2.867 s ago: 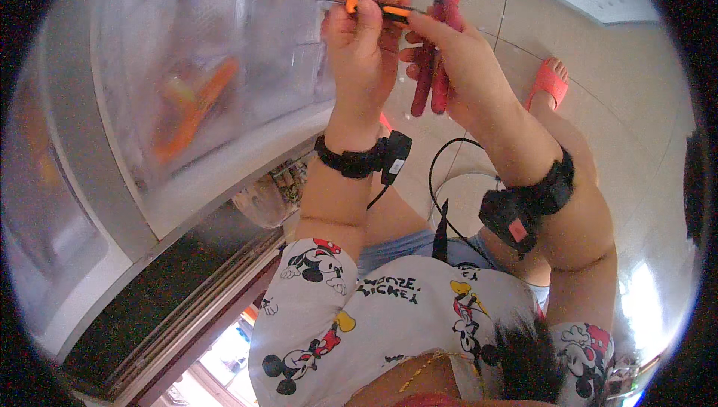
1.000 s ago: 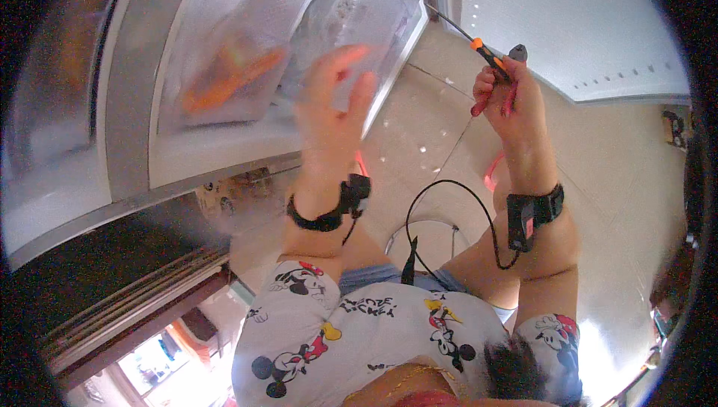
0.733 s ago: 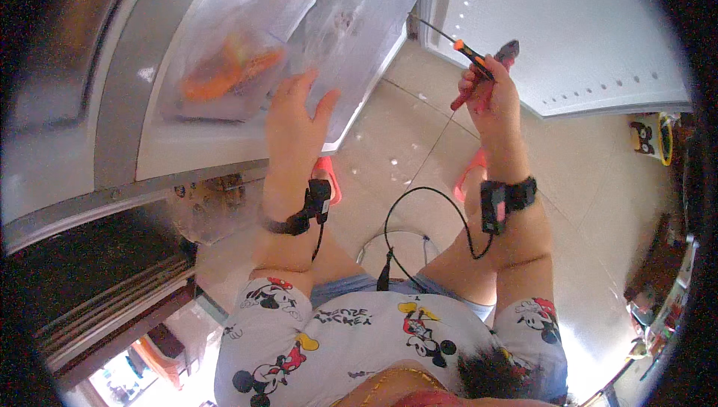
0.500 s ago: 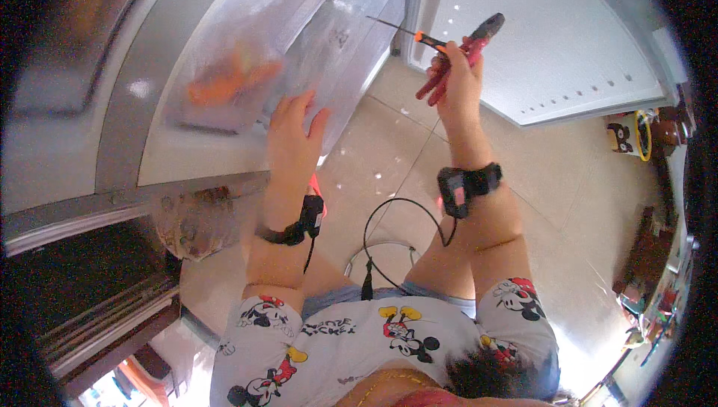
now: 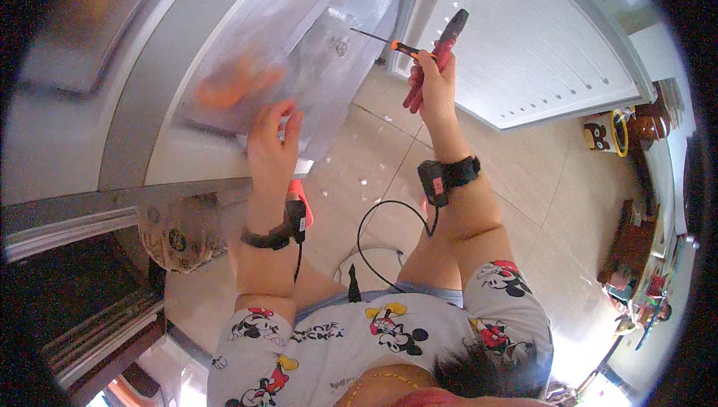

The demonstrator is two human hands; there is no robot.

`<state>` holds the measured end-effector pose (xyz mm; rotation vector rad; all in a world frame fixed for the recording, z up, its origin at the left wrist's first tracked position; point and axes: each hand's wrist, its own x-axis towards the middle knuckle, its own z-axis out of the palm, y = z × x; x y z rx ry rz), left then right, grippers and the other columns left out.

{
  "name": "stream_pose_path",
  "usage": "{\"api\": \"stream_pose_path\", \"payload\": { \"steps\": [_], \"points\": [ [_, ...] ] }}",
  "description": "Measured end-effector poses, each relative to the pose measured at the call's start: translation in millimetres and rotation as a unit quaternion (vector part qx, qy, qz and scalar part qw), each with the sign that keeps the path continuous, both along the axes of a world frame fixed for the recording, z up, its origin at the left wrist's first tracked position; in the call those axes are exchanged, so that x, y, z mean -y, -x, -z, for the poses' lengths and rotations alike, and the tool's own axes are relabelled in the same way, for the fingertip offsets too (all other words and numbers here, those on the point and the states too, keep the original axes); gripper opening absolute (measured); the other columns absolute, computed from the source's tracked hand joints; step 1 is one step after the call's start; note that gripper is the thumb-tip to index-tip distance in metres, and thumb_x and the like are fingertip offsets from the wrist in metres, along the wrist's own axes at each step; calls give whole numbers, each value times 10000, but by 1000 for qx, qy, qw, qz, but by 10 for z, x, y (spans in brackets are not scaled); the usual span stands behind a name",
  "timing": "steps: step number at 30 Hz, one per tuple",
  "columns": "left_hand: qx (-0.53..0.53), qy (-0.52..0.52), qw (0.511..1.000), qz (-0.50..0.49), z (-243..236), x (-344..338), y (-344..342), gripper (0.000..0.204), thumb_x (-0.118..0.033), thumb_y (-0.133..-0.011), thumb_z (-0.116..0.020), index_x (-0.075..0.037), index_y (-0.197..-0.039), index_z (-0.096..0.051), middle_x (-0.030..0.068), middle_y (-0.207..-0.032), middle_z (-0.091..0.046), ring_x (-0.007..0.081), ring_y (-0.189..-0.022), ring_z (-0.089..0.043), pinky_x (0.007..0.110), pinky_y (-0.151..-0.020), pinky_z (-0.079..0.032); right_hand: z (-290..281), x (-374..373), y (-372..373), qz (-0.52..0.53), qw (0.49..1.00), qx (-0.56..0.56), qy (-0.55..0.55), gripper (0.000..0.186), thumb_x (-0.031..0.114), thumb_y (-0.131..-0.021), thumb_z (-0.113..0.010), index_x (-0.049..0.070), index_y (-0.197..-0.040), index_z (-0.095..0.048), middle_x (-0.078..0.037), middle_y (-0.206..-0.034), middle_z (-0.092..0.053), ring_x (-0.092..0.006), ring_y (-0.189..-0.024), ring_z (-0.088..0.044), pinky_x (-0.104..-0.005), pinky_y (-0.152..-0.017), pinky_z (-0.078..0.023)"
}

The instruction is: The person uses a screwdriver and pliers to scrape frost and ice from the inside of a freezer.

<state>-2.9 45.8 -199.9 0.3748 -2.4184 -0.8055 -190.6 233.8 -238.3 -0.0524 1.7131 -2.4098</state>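
Note:
My right hand (image 5: 437, 85) is closed around red-handled pliers (image 5: 451, 31) and a thin-shafted screwdriver (image 5: 406, 49) with an orange and black handle. The dark jaws of the pliers point up, while the screwdriver's shaft points left toward a translucent, frosty drawer (image 5: 318, 59). My left hand (image 5: 274, 134) holds nothing. Its fingers are loosely bent and parted from the thumb over the drawer's near part; whether they touch it I cannot tell. A blurred orange thing (image 5: 238, 81) shows in or behind the drawer, left of that hand.
An open white appliance door (image 5: 523, 55) stands at the right. Small white bits (image 5: 364, 182) lie on the tiled floor (image 5: 508, 182). A black cable (image 5: 360, 231) loops below the black straps on my wrists. A bin with a yellow rim (image 5: 602, 134) stands at far right, and a dark rack (image 5: 97, 310) at lower left.
The view has shifted slightly. My left hand's fingers are more bent and nearer the thumb than before. My right hand still grips the pliers and screwdriver.

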Motion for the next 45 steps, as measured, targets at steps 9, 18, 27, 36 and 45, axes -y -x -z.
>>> {"api": "stream_pose_path", "payload": {
  "steps": [9,18,27,36,45],
  "points": [
    [18,3,1000,4,-5,-83,-34,181,-141,-842,-618,-53,-1001,-618,106,-941,-628,237,-811,-610,316,-631,-505,-76,76,-89,-31,999,-23,34,413,88,-867,-541,11,-1220,-340,-60,-766,-502,-116,-580,-481,-249,-488,-412],
    [6,14,1000,-6,-3,-39,-33,216,-128,-794,-657,-38,-982,-603,112,-891,-589,264,-805,-598,351,-694,-480,-138,173,-114,2,998,-62,-32,367,87,-884,-514,14,-1190,-324,-43,-740,-494,-101,-572,-477,-230,-477,-400],
    [3,26,1000,-1,-13,-56,-29,216,-114,-784,-661,-43,-979,-601,106,-885,-594,265,-814,-597,353,-703,-477,-66,214,-79,63,983,-164,-45,335,99,-893,-510,27,-1167,-330,-33,-726,-482,-92,-573,-472,-228,-473,-404],
    [6,-43,999,2,27,-53,-12,219,-103,-794,-650,-36,-996,-602,114,-907,-609,256,-842,-605,332,-696,-487,117,233,67,70,971,-212,-90,470,91,-876,-559,18,-1266,-307,-52,-937,-452,-126,-809,-458,-279,-734,-415],
    [-19,-301,954,5,307,347,-69,332,-193,-868,-634,-25,-1151,-588,53,-1044,-626,106,-923,-567,250,-780,-463,165,203,-125,76,965,-237,-88,396,140,-902,-534,27,-1212,-316,-25,-777,-503,-63,-596,-474,-209,-502,-419]
  ]
}}
